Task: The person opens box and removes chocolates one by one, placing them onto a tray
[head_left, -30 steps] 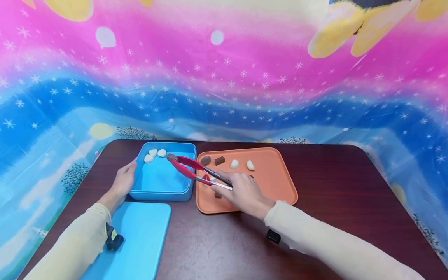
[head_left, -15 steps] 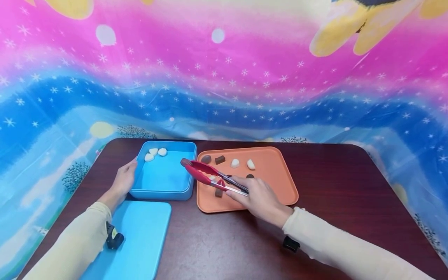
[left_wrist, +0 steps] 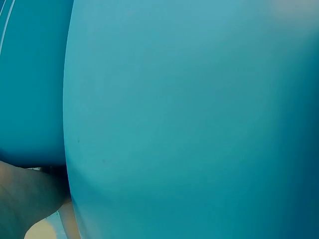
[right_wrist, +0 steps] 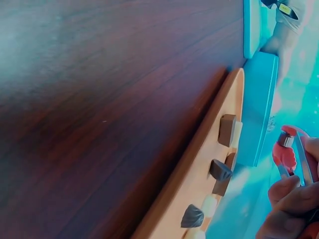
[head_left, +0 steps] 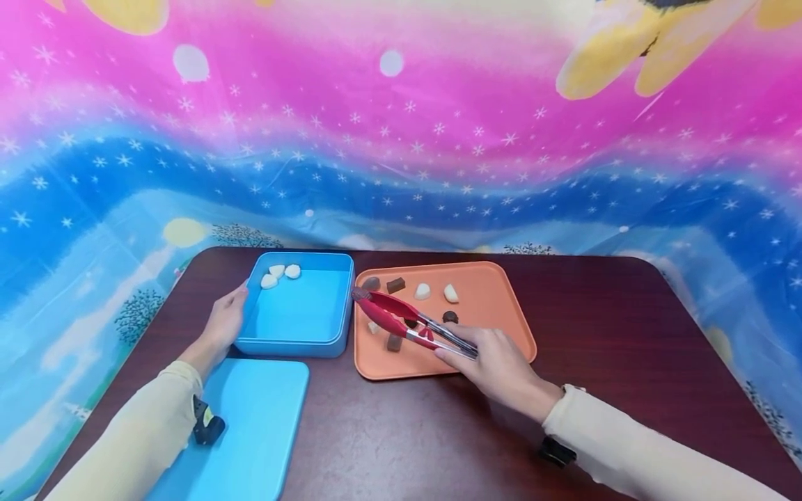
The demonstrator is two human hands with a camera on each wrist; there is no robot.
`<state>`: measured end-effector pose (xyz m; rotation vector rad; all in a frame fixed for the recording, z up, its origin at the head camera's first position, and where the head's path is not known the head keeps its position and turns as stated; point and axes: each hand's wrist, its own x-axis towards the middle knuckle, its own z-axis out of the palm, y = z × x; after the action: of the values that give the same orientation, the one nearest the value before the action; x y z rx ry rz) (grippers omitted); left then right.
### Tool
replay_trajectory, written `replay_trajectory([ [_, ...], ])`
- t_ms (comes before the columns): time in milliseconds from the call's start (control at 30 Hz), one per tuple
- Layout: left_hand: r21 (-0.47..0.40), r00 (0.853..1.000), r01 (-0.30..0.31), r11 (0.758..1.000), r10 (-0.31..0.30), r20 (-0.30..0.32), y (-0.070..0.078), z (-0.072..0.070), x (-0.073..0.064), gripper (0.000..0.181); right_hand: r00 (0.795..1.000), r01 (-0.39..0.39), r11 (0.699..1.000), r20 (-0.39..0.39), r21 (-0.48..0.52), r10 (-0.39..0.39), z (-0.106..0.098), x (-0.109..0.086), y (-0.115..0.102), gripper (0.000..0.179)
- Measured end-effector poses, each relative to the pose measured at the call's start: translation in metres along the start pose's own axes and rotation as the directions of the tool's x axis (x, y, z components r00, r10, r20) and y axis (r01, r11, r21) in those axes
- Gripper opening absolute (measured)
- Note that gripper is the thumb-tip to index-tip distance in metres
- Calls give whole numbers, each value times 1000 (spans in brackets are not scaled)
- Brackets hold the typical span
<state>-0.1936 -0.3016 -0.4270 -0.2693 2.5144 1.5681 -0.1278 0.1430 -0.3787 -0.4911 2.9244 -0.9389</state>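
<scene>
My left hand [head_left: 221,325] rests against the outer left wall of a light blue box [head_left: 293,342], its fingers along the wall. Several white pieces [head_left: 277,271] lie in the box's far left corner. My right hand [head_left: 501,365] grips red-and-metal tongs [head_left: 401,321] by the handles, above an orange tray [head_left: 495,313]. The tongs' red ends point left, near the box's right rim. A brownish patch shows at their tips; I cannot tell whether it is a held piece. Dark brown pieces [head_left: 396,284] and white pieces [head_left: 422,291] lie on the tray.
A flat light blue lid [head_left: 257,424] lies in front of the box, partly under my left forearm. The box and the tray stand side by side near the far edge of the dark wooden table [head_left: 376,438]. A colourful printed cloth [head_left: 401,174] hangs behind it.
My right hand has drawn the tongs to the right, from over the box to the tray's left edge, uncovering a dark piece on the tray. The left hand has stayed at the box.
</scene>
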Motion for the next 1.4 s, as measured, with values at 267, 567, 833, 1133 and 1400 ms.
replay_trajectory([
  [267, 3, 1000, -1, 1000, 1, -1, -1, 0, -1, 63, 1000, 0, 1000, -17, -3, 0, -7, -11, 14, 55],
  [567, 4, 1000, -11, 1000, 11, 1, -3, -1, -1, 63, 999, -27, 999, -47, -42, 25, -22, -21, 27, 54],
  [833, 3, 1000, -14, 1000, 14, 3, -3, -2, -1, 63, 996, -65, 996, -56, -53, 62, -36, -28, 41, 55],
  [1133, 4, 1000, -15, 1000, 15, -2, -2, -2, 0, 64, 993, -107, 990, -68, -89, 101, -49, -31, 58, 57],
  [1400, 10, 1000, -9, 1000, 9, -6, -3, 0, 1, 63, 989, -126, 984, -89, -122, 116, -67, -36, 71, 56],
])
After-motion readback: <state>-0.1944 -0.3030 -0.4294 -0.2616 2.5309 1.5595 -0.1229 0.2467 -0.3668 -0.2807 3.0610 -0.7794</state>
